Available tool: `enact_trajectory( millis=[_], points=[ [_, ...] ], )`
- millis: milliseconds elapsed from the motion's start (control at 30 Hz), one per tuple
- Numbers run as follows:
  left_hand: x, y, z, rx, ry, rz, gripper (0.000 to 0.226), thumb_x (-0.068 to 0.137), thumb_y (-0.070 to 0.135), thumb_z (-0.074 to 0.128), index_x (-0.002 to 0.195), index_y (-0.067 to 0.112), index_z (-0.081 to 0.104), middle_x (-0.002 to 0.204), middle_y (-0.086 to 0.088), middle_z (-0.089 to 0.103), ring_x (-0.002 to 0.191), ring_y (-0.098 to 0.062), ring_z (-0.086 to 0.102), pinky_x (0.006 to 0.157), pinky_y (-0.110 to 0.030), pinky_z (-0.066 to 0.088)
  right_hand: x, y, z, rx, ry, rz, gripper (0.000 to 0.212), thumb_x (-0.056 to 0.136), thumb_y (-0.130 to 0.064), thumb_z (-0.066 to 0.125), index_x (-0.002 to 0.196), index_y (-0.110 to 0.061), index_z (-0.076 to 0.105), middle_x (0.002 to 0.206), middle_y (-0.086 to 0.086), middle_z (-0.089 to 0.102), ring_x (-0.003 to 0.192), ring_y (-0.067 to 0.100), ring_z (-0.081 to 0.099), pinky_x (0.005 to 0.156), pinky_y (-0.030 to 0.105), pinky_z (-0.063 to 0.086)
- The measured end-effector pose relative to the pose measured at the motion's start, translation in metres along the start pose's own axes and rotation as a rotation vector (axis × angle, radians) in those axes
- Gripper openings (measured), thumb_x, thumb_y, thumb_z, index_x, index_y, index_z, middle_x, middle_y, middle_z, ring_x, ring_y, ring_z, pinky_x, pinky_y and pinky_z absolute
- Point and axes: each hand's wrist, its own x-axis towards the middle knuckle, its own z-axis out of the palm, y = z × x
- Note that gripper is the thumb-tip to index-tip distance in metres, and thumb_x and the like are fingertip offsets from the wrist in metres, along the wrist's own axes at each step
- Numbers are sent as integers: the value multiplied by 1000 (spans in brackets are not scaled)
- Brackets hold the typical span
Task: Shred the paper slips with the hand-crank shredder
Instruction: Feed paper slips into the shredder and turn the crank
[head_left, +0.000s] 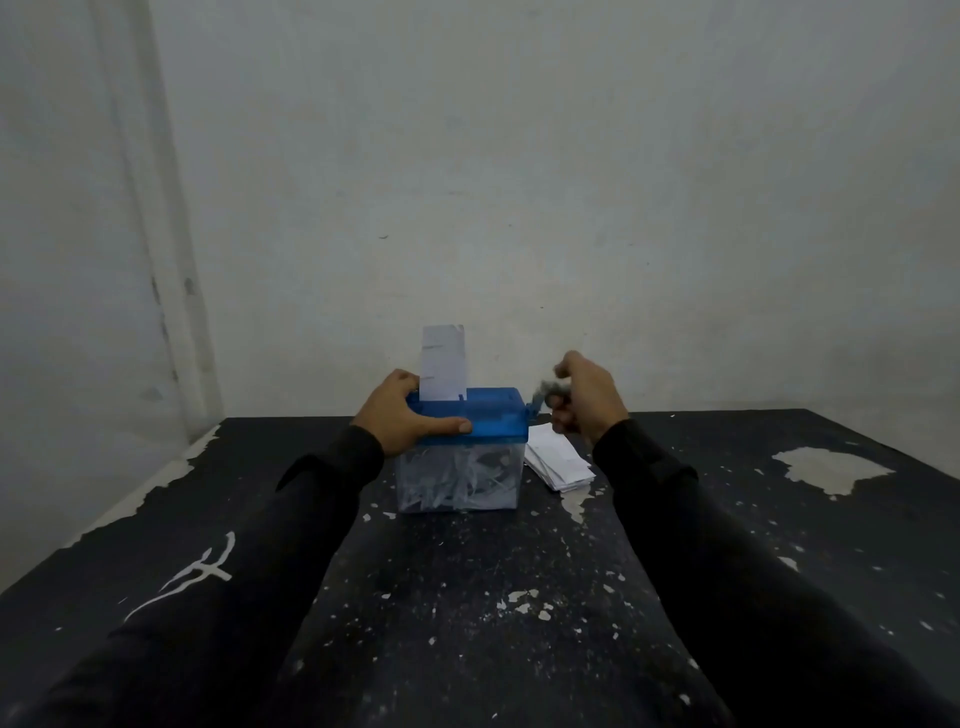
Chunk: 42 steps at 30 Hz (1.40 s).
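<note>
A small hand-crank shredder (493, 415) with a blue top stands on a clear bin (457, 483) full of white paper strips. One white paper slip (442, 364) sticks upright out of the slot at the top's left end. My left hand (402, 413) grips the blue top from the left, thumb along its front edge. My right hand (584, 397) holds the blurred grey crank handle (545, 389) at the shredder's right side. A stack of white paper slips (558, 462) lies on the table just right of the bin.
The black table (467, 597) has chipped paint and pale flecks, with a large bare patch (831, 467) at the right. A white wall rises close behind the table's far edge, and another wall closes in on the left.
</note>
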Motion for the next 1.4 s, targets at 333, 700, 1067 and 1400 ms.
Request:
enact_trajectory(
  millis=[333,700,1067,1400],
  points=[
    [-3,1,5,-59,35,6,84,51,67,89,108,12,63,109,0,55,95,-14,59,68,-15,45,47,10,4,-146,123,-108,12,96,-15,65,104,-6,62,77,11,68,52,17,53,49,27,49],
    [-4,0,6,-48,44,30,71,70,73,77,113,18,66,111,2,57,97,-9,58,70,-12,42,51,74,-2,-574,126,-24,28,100,-21,58,92,2,71,82,17,70,64,23,60,66,41,59],
    [-1,2,7,-51,35,5,67,65,68,81,106,18,68,108,0,56,96,-11,58,70,-14,44,-4,90,1,-371,252,-261,49,99,-25,49,51,-21,40,49,-5,38,50,12,34,54,32,30],
    [-2,2,4,-82,11,46,86,50,86,72,106,21,69,109,3,56,96,-9,58,73,-14,44,19,39,15,-236,151,-420,39,107,-30,43,78,-7,57,70,0,55,59,2,49,55,17,43]
  ],
)
